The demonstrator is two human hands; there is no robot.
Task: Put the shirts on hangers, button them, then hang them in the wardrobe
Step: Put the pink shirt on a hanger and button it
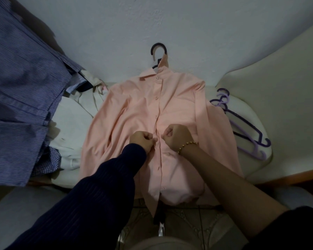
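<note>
pink shirt (134, 112): lying face up on the sofa (278, 105), collar towards the wall (170, 18), hem spilling off the front edge towards the floor (179, 222). It's already on a hanger.

hanger (158, 47): dark one. Only the hook and a bit of the neck poke out past the collar, lying against the wall.

left hand (141, 141): fingers curled in tight, pinching the front edge of the pink shirt about halfway down. It comes out of a dark navy sleeve (98, 186).

right hand (177, 137): same deal on the other side of the front strip, fingers curled and nipping the fabric. The two hands are just beside each other with the strip between them. Gold bead bracelet (187, 145) on the wrist.

buttons (156, 97): the three above the hands look done up. There's another one just below the right hand, and I honestly can't tell if it's fastened.

striped shirts (16, 87): blue and white pile heaped on the left end of the sofa, well apart from the hands.

white shirt (72, 116): crumpled between the striped shirts and the pink shirt, partly tucked under the pink sleeve.

spare hangers (242, 127): a few purple and lilac ones stacked on the right side of the seat, just beside the pink shirt's other sleeve.
</note>
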